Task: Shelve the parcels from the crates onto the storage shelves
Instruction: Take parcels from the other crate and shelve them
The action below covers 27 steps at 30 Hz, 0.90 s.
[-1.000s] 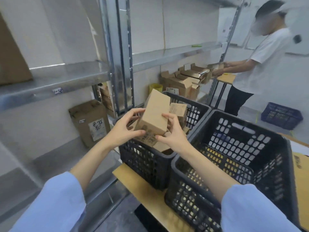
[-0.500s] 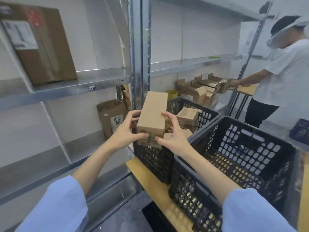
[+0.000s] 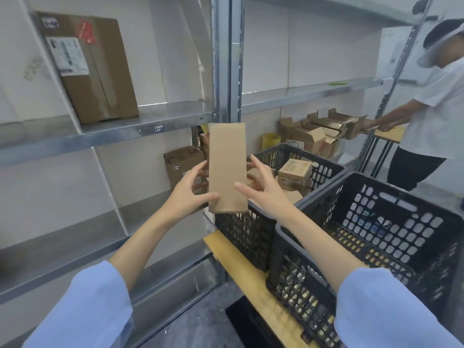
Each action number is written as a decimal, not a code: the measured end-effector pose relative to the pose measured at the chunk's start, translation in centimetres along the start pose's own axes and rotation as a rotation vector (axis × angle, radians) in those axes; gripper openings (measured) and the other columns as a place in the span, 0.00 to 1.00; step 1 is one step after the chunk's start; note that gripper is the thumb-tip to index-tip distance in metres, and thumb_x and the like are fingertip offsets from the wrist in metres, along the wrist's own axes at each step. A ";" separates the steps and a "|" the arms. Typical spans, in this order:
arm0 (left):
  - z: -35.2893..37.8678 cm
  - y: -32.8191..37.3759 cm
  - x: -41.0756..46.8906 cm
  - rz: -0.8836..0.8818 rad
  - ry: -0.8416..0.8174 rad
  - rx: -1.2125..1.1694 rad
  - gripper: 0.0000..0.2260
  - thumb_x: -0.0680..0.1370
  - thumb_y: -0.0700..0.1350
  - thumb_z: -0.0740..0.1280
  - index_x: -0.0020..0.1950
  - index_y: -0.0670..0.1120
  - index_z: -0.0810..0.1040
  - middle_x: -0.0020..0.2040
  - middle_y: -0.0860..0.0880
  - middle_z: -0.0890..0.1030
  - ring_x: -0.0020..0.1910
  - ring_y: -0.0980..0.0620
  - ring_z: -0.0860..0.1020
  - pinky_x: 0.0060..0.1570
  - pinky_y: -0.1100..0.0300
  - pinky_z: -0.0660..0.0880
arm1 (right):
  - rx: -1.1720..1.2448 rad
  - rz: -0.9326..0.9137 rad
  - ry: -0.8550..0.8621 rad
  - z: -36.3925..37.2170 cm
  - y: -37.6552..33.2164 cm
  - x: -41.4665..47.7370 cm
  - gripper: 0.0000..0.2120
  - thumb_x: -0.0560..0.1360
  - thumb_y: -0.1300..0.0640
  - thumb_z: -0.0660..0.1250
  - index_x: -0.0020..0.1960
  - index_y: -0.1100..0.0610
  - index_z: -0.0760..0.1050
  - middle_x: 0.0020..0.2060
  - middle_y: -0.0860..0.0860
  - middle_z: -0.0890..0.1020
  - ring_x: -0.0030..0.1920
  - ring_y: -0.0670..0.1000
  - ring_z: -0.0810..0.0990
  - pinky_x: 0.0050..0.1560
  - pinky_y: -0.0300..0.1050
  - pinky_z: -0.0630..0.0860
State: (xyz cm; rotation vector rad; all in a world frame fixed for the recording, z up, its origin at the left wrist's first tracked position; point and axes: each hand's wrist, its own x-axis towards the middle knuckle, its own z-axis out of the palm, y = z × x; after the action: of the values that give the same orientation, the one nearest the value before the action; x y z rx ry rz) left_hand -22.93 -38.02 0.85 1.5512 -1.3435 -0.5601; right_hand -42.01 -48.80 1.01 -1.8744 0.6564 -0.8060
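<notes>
I hold the tall brown parcel [image 3: 227, 169] upright, my left hand [image 3: 187, 194] and right hand [image 3: 263, 190] each pinching a side, a black crate [image 3: 276, 152] just behind them.

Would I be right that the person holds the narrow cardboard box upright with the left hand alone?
Not quite: the head view shows both the left hand and the right hand holding the narrow cardboard box upright.

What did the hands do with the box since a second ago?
The left hand and right hand raised the cardboard parcel above the parcel crate and turned it upright, still gripping it. The crate and the large shelved box stayed put.
</notes>
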 end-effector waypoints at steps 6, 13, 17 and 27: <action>-0.1 0.1 -1.1 0.039 0.088 0.008 0.34 0.73 0.44 0.75 0.73 0.60 0.63 0.67 0.50 0.70 0.65 0.52 0.73 0.62 0.54 0.72 | -0.127 -0.041 0.015 1.5 0.6 0.0 0.37 0.76 0.59 0.71 0.79 0.48 0.56 0.65 0.45 0.61 0.66 0.45 0.67 0.65 0.42 0.70; -1.2 1.0 -3.2 0.034 0.131 -0.037 0.35 0.73 0.44 0.75 0.74 0.55 0.60 0.72 0.53 0.68 0.67 0.50 0.71 0.68 0.46 0.69 | -0.034 -0.060 -0.004 2.7 0.0 -0.6 0.34 0.74 0.63 0.73 0.70 0.45 0.59 0.68 0.42 0.67 0.64 0.43 0.72 0.61 0.36 0.75; -2.0 1.0 -4.5 0.010 0.127 -0.019 0.42 0.72 0.48 0.76 0.79 0.57 0.55 0.70 0.51 0.67 0.68 0.49 0.71 0.69 0.48 0.68 | -0.013 -0.077 -0.044 3.5 -0.7 -0.9 0.42 0.74 0.61 0.74 0.79 0.45 0.53 0.65 0.41 0.67 0.60 0.40 0.73 0.51 0.26 0.73; -5.3 1.4 -9.0 -0.003 0.232 -0.008 0.36 0.70 0.56 0.75 0.73 0.58 0.61 0.70 0.56 0.69 0.68 0.56 0.69 0.67 0.56 0.68 | 0.096 -0.095 -0.224 7.8 -3.3 -1.0 0.36 0.72 0.51 0.75 0.71 0.45 0.57 0.67 0.45 0.70 0.68 0.45 0.71 0.61 0.32 0.72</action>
State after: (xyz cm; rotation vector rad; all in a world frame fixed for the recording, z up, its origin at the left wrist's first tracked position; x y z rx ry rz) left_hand -21.73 -27.60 2.11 1.5604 -1.1606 -0.3737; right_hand -36.39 -42.39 1.23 -1.8841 0.3848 -0.6622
